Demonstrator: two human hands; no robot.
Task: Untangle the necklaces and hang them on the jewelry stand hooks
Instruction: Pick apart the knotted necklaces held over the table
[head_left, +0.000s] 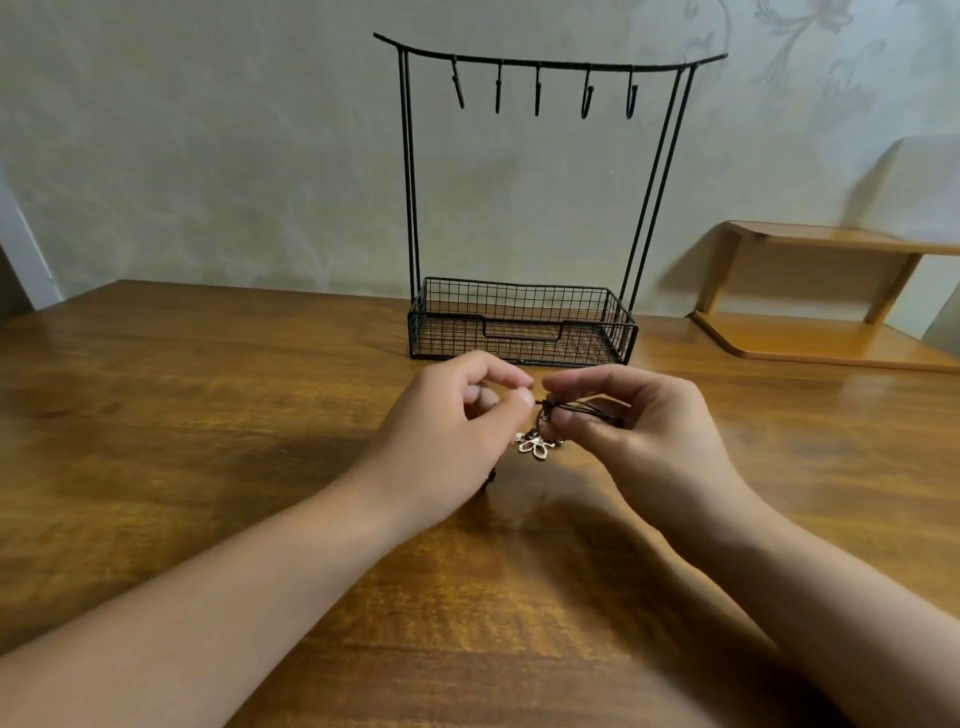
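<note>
Pinching tangled necklaces (550, 421) between both hands, left hand (452, 415), right hand (639, 421), fingers curled.

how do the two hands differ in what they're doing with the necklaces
The right hand grips the bunched dark cords; the left hand only pinches a cord end between thumb and forefinger. The flower pendant hangs nearer the right hand. Both hover above the table.

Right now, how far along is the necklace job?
Nothing is hung yet: all five hooks on the stand are bare. In hand: both hands, left and right, pinch the dark cords with a flower pendant dangling. Left: finish untangling, then hang each necklace.
</note>
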